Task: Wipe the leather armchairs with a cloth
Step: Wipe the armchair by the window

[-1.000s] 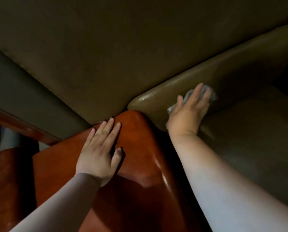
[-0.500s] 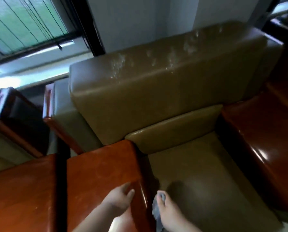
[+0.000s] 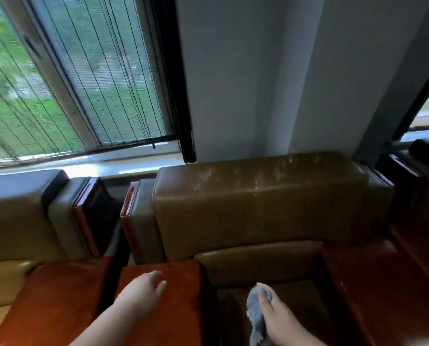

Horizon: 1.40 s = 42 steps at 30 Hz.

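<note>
My view has lifted off the seat to take in the window blinds (image 3: 78,78), while my right hand (image 3: 274,313) grips the grey cloth (image 3: 254,312) above the olive leather armchair (image 3: 270,211), my left hand (image 3: 143,293) resting loosely open on its red-brown wooden armrest (image 3: 181,295)

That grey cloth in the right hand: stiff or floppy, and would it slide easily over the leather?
Probably floppy: the cloth bunches in the right hand and its loose end droops below the grip. Likely light, since the fingers alone hold it. It may glide easily, as the armchair leather looks smooth and glossy.
</note>
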{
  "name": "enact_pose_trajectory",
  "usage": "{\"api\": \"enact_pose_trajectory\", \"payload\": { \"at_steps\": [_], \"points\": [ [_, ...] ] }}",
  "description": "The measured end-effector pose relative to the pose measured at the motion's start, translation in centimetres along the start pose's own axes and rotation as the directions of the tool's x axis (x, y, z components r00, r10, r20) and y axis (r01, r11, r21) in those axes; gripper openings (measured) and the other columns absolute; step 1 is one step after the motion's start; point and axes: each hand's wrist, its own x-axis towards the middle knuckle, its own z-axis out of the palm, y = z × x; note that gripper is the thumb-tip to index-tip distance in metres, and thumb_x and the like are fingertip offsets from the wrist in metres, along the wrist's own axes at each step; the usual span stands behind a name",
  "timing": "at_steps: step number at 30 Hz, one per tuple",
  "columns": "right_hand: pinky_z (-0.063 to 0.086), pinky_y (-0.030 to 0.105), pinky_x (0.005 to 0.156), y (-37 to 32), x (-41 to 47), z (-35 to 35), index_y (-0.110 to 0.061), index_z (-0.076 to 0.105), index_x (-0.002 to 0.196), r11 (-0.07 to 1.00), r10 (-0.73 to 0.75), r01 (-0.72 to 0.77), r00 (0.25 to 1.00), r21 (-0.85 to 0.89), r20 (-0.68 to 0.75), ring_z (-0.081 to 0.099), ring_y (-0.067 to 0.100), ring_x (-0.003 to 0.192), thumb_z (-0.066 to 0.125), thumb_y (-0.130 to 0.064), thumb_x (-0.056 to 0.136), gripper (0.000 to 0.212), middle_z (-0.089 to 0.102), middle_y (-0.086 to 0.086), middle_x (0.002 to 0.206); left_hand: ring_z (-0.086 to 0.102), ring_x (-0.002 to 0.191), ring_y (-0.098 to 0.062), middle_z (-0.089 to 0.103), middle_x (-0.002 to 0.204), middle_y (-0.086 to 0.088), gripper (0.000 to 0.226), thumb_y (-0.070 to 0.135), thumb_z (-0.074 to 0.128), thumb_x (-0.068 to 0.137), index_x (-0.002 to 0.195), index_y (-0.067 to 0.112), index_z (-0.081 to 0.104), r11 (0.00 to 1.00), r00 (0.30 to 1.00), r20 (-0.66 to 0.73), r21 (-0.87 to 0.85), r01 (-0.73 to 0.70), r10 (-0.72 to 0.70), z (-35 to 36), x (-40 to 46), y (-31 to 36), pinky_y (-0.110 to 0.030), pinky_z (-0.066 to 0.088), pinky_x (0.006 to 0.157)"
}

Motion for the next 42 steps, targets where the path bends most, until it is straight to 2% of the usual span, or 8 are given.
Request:
{"api": "enact_pose_trajectory", "payload": {
  "at_steps": [8, 12, 17, 24, 27, 30, 34, 42],
  "points": [
    [0.024, 0.021, 0.116, -2.2, 1.6, -8.9, -0.036, 0.038, 0.153, 0.978, -0.142, 0.146, 0.989, -0.151, 0.039, 0.044, 0.006, 0.142, 0.031, -0.051, 0.11, 0.046, 0.046, -0.015, 0.153, 0.052, 0.142, -0.012, 0.059, 0.152, 0.006, 0.055, 0.055, 0.052, 0.104, 0.153, 0.028, 0.054, 0.982, 0.981, -0.17, -0.18, 0.063, -0.094, 0.4, -2.5, 7.8, -0.024, 0.038, 0.116],
    [0.023, 0.023, 0.115, -5.0, 3.5, -10.4, -0.033, 0.04, 0.154, 0.99, -0.117, 0.122, 0.991, -0.075, 0.063, 0.046, 0.001, 0.121, 0.032, -0.049, 0.11, 0.048, 0.053, -0.011, 0.143, 0.051, 0.143, -0.012, 0.057, 0.154, 0.008, 0.057, 0.057, 0.05, 0.103, 0.153, 0.03, 0.053, 0.979, 0.969, -0.225, -0.194, 0.058, -0.101, -0.9, -2.4, 9.4, -0.027, 0.038, 0.119],
    [0.023, 0.033, 0.123, -9.7, 7.6, -8.1, -0.033, 0.042, 0.152, 0.986, -0.168, 0.169, 0.983, 0.004, 0.076, 0.044, 0.011, 0.139, 0.033, -0.055, 0.107, 0.051, 0.051, -0.009, 0.143, 0.054, 0.14, -0.017, 0.058, 0.153, 0.006, 0.056, 0.055, 0.05, 0.102, 0.152, 0.031, 0.054, 0.989, 0.956, -0.276, -0.134, 0.066, -0.101, -6.0, 0.3, 8.0, -0.033, 0.044, 0.116],
    [0.051, 0.025, 0.077, -20.1, 15.9, -2.7, -0.023, 0.06, 0.122, 0.946, -0.244, 0.275, 0.953, 0.171, -0.182, 0.07, 0.009, 0.081, 0.034, -0.048, 0.11, 0.038, 0.071, 0.0, 0.095, 0.06, 0.133, -0.023, 0.064, 0.144, 0.002, 0.051, 0.053, 0.05, 0.102, 0.146, 0.029, 0.058, 0.996, 0.951, -0.309, -0.091, -0.021, -0.008, -12.4, 10.0, 6.9, -0.038, 0.05, 0.108],
    [0.053, 0.042, 0.096, -24.2, 19.9, -1.4, -0.025, 0.044, 0.148, 0.925, -0.38, 0.378, 0.906, -0.049, -0.187, 0.068, 0.019, 0.097, 0.028, -0.057, 0.107, 0.054, 0.066, 0.0, 0.121, 0.056, 0.136, -0.025, 0.06, 0.147, 0.0, 0.048, 0.049, 0.048, 0.103, 0.145, 0.028, 0.057, 0.993, 0.946, -0.319, -0.073, -0.088, 0.06, -14.0, 15.6, 7.0, -0.042, 0.048, 0.112],
    [0.026, 0.044, 0.125, -26.7, 24.1, 0.5, -0.025, 0.013, 0.166, 0.748, -0.58, 0.443, 0.798, -0.494, -0.163, 0.034, 0.022, 0.151, 0.026, -0.052, 0.109, 0.064, 0.025, -0.001, 0.169, 0.036, 0.155, -0.023, 0.038, 0.168, 0.0, 0.056, 0.04, 0.043, 0.107, 0.161, 0.025, 0.04, 0.984, 0.934, -0.326, -0.046, -0.173, 0.149, -15.1, 21.8, 7.0, -0.043, 0.034, 0.125],
    [-0.009, 0.036, 0.128, -27.4, 29.7, 5.0, -0.016, -0.018, 0.163, 0.498, -0.605, 0.439, 0.794, -0.748, 0.064, -0.018, 0.017, 0.158, 0.019, -0.049, 0.11, 0.073, -0.024, 0.002, 0.171, 0.006, 0.164, -0.027, 0.001, 0.178, -0.003, 0.064, 0.034, 0.038, 0.111, 0.169, 0.022, 0.012, 0.988, 0.95, -0.27, 0.043, -0.151, 0.157, -15.6, 30.4, 6.5, -0.045, 0.018, 0.131],
    [-0.021, 0.035, 0.121, -25.0, 38.1, 9.9, -0.019, -0.015, 0.163, 0.279, -0.62, 0.442, 0.761, -0.853, 0.191, -0.029, 0.014, 0.153, -0.007, -0.07, 0.094, 0.087, -0.025, 0.001, 0.17, 0.0, 0.163, -0.02, -0.001, 0.176, 0.007, 0.073, 0.06, 0.006, 0.1, 0.168, 0.033, 0.011, 0.984, 0.863, -0.473, 0.075, -0.161, 0.178, -9.9, 39.0, 4.6, -0.042, 0.007, 0.132]
  ]
}}
